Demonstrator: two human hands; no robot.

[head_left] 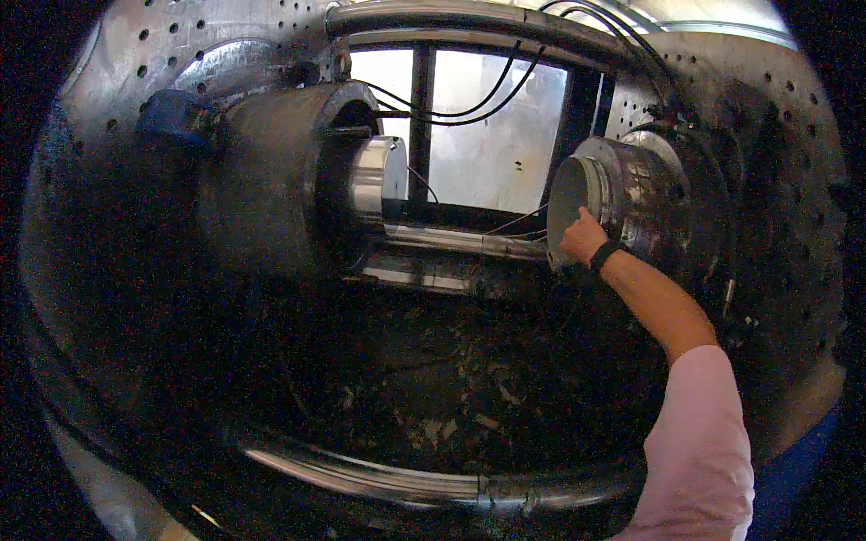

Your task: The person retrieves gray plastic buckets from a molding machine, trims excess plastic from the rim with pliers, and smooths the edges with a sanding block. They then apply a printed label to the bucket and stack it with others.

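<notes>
My right hand (583,237), with a dark band on its wrist, reaches in from the lower right against the flat round face of a metal cylinder (566,197). Its fingers look curled closed. Whether something small lies inside them is hidden. Across the gap to the left, a shiny steel ram (368,180) with a flat round end sticks out of a large dark cylinder housing (262,171). My left hand is out of view.
Polished steel bars (442,236) run between the two sides, with another bar (361,471) along the front and a thick one (469,20) overhead. Black hoses (469,120) hang at the back before a window-like panel (492,144). Scraps of debris (437,431) lie in the dark bottom.
</notes>
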